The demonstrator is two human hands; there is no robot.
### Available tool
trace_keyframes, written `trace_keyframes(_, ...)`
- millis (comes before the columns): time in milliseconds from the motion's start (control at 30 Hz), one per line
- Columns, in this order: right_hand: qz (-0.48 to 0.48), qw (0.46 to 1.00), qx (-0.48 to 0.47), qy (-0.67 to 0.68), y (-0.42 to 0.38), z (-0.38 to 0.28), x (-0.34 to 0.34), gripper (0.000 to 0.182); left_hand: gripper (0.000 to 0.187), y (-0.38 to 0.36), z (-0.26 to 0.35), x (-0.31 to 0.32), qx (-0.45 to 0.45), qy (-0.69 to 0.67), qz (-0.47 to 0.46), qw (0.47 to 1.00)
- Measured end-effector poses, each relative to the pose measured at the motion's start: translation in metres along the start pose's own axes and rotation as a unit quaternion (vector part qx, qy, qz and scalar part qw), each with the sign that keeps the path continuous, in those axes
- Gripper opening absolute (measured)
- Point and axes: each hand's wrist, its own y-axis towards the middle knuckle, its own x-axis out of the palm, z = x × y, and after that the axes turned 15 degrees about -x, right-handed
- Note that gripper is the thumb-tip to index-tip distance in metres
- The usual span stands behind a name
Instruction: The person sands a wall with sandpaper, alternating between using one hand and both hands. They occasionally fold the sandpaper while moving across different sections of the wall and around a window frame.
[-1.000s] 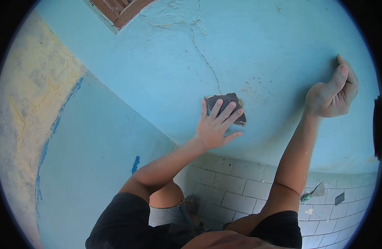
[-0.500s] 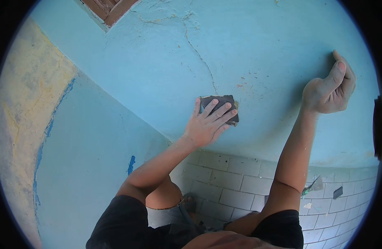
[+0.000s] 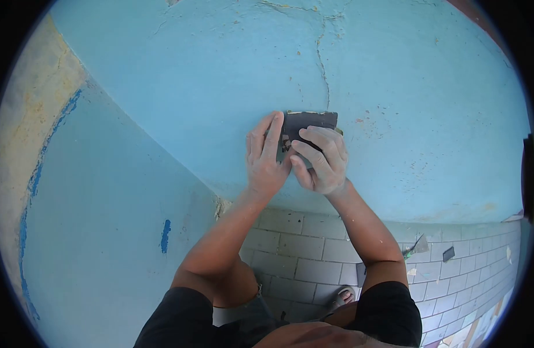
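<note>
A dark, worn sheet of sandpaper [image 3: 311, 120] lies against the light blue wall [image 3: 209, 98], just below a thin crack [image 3: 322, 55]. My left hand [image 3: 265, 153] grips its left edge, fingers pointing up the wall and thumb toward the middle. From the right, my right hand [image 3: 322, 159] curls dusty fingers over the lower right part of the sheet. What is under the fingers is hidden. Small chipped spots [image 3: 371, 119] mark the paint to the right of the sheet.
Grey-white floor tiles [image 3: 304, 246] meet the wall below my hands. A scraper [image 3: 417, 246] with a green handle and a dark rectangular piece [image 3: 449, 254] lie on the floor at right. An adjoining wall [image 3: 116, 191] with a blue paint patch [image 3: 165, 236] stands at left.
My right hand has come from the wall at right onto the sandpaper. My left hand has shifted from flat on top to the sheet's left edge. The view has swung right.
</note>
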Motion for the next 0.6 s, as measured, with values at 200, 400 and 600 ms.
trace_keyframes(200,-0.013,0.961,0.229,-0.151,-0.048,-0.049,0.028,0.025,0.045,-0.015,-0.014,-0.002,-0.241,-0.233,-0.107,0.936)
trace_keyframes(400,0.070,0.935,0.324,-0.125,-0.032,-0.072,0.051,0.023,0.030,-0.012,-0.001,-0.008,-0.205,-0.227,-0.088,0.948)
trace_keyframes(600,0.159,0.915,0.369,-0.032,0.002,-0.076,0.052,0.055,0.024,-0.004,-0.019,-0.034,-0.461,-0.361,-0.240,0.775)
